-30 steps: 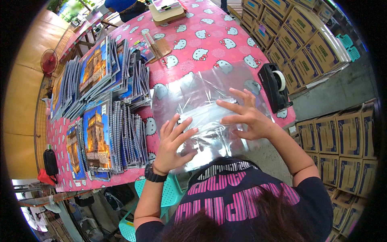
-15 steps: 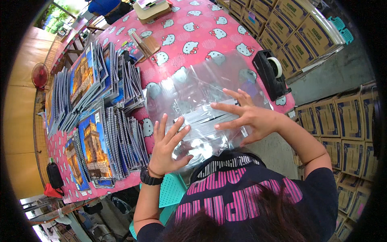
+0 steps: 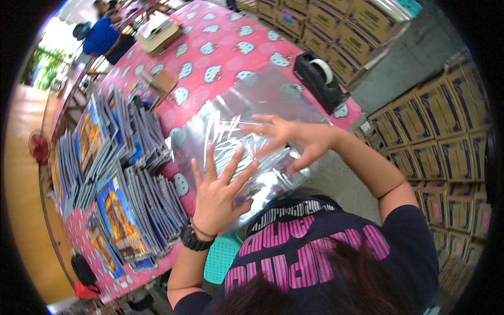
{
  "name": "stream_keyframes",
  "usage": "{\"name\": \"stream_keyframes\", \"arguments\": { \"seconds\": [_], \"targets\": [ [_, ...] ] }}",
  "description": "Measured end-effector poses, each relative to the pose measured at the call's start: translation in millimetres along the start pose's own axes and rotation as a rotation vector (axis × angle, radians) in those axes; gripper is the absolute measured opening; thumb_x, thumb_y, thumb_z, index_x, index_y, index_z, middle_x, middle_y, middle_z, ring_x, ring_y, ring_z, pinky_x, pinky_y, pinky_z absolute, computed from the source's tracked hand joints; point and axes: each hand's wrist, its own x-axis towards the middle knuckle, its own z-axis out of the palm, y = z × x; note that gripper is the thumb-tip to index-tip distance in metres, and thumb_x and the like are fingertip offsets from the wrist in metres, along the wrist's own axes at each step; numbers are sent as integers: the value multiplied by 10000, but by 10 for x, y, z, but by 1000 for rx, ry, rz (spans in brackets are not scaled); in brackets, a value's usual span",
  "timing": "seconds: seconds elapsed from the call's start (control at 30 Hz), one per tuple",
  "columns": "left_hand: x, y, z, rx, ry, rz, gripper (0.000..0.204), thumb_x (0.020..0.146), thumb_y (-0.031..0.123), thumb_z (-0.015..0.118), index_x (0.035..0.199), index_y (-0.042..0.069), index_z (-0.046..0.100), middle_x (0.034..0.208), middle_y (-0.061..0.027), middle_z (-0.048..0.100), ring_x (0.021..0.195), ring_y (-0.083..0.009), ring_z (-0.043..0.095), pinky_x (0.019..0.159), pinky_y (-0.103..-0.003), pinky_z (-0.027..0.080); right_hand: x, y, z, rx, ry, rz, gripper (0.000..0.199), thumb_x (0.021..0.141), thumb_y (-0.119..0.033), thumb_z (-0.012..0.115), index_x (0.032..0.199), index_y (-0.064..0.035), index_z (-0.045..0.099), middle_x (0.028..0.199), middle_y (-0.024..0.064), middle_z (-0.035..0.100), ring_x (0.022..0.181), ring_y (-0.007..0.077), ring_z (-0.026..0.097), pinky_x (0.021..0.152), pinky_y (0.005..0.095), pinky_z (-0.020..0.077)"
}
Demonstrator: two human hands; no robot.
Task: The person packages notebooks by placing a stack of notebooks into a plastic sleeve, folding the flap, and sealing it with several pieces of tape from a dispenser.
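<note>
Left hand [image 3: 219, 202] and right hand [image 3: 305, 139] spread wide, gripping nothing visible; clear plastic sheeting [image 3: 265, 92] lies on the tabletop [image 3: 227, 51] beneath both, neither hand clearly nearer, extending forward; long axis indeterminate under glare; tape dispenser [image 3: 313, 84] beyond, rightward; stacked cardboard boxes [image 3: 436, 113] farther, contents hidden.

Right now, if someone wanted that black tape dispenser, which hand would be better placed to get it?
Probably the right hand: it is nearer the black tape dispenser, which stands on that side. The left hand is farther off, with clear plastic sheeting lying between.
</note>
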Motion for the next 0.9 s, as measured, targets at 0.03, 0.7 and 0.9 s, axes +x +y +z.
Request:
{"name": "stream_keyframes", "arguments": {
  "seconds": [0.03,0.7,0.9],
  "targets": [
    [8,-4,-5,1,-9,-6,852,547,295,769,1331,357,442,1476,19,297,1366,-441,115,1017,-686,91,-76,100,-43,86,154,-43,603,670,-160,649,1260,-95,545,1454,130,323,1318,336,295,1078,485,209],
    [21,-1,15,57,41,44,896,485,273,786,1323,296,467,1478,-9,294,1366,-411,150,1028,-657,167,-2224,1267,-190,541,912,1159,157,826,-185,647,795,-33,626,692,9,579,520,75,478,464,221,375],
    [-28,-20,-14,16,19,26,844,569,313,779,1336,352,430,1476,13,286,1363,-441,107,997,-701,169,-388,216,-191,710,403,690,239,893,-274,571,814,-54,616,590,-36,508,458,14,401,391,154,289]
  ]
}}
